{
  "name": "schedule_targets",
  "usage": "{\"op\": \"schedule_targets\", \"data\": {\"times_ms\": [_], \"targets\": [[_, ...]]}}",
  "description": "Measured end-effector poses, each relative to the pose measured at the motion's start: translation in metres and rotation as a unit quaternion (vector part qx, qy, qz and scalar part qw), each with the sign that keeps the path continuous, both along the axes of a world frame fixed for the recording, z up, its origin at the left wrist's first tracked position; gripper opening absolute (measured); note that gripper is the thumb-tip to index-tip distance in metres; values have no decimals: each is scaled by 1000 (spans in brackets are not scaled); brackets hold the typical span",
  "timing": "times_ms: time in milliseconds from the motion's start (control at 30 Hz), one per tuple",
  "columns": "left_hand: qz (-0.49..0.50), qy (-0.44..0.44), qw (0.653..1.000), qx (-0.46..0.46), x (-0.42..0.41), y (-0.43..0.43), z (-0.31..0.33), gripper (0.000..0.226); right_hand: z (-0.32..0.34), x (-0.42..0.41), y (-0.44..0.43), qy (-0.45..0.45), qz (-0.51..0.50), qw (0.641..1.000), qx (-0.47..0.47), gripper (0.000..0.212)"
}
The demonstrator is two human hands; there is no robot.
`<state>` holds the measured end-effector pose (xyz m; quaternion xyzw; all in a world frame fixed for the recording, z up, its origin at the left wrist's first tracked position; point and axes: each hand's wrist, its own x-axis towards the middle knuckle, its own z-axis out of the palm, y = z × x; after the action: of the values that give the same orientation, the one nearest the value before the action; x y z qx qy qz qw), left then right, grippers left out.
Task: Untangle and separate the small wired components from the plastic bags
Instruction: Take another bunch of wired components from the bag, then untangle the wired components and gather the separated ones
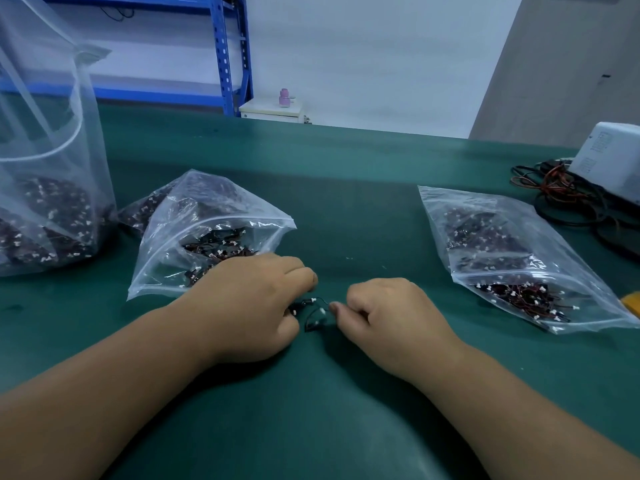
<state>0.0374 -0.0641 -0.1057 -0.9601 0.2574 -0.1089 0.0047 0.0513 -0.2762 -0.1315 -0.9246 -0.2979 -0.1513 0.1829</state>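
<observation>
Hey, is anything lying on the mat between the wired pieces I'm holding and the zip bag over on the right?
Nothing visible does. The left hand and right hand pinch the wired components between them, and past the right hand only bare green mat lies before the right zip bag.

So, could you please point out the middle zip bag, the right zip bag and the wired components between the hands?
middle zip bag [207,216]: head view, clear upper panel.
right zip bag [498,251]: head view, middle of bag.
wired components [322,310]: head view, white connector.
</observation>
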Motion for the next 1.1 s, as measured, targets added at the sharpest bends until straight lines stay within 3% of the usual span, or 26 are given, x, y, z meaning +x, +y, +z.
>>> {"op": "schedule_targets", "data": {"times_ms": [167, 300, 367, 533, 633, 800, 900, 967, 1000, 1100], "targets": [[-15, 1, 999, 32, -4, -9, 6, 43, 2, 6, 0, 50, -27, 979, 198, 52], [13, 26, 998, 57, -6, -17, 2, 80, 5, 12, 3, 100, -62, 934, 338, 56], [28, 39, 998, 46, -6, -20, -3, 88, 6, 15, 4, 151, -80, 895, 411, 57], [29, 83, 995, -43, -9, -31, -19, 101, 8, 17, 12, 292, -91, 748, 589, 56], [24, 109, 988, -104, -10, -37, -26, 105, 10, 17, 18, 298, -99, 713, 627, 51], [-11, 118, 942, -313, -9, -39, -18, 114, 7, 9, 30, 310, -95, 732, 599, 40], [-83, 75, 910, -399, -12, -33, -11, 88, 6, 8, 29, 306, -55, 758, 573, 29], [-72, -19, 924, -374, -12, -29, -9, 62, 8, 9, 23, 295, -45, 807, 510, 15], [-47, -44, 933, -353, -10, -27, -9, 57, 8, 9, 20, 289, -37, 839, 460, 18], [53, 27, 935, -350, -4, -25, -16, 81, 10, 4, 14, 293, 9, 916, 275, 54]]}}
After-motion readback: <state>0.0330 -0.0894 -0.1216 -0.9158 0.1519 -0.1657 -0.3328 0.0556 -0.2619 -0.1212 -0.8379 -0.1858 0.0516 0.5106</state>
